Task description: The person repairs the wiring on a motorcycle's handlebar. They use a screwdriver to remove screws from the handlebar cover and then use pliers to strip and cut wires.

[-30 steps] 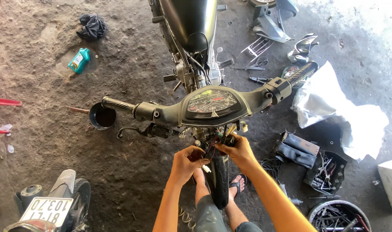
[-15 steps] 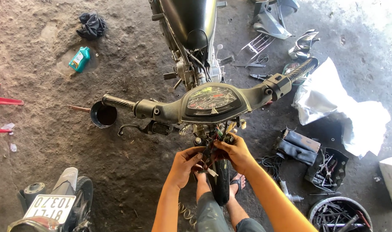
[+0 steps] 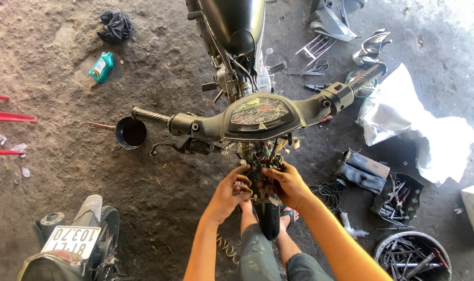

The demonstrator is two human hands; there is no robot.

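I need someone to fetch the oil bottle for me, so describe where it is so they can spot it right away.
Start at the stripped motorcycle in the middle of the concrete floor. Go out past the handlebar grip with the round black pan beside it, toward the crumpled black rag. The small bottle lies just short of the rag in a shallow dip: it is the only teal thing there.

Both hands, left hand and right hand, grip the wiring bundle under the motorcycle handlebar; an oil pan sits at nine o'clock.
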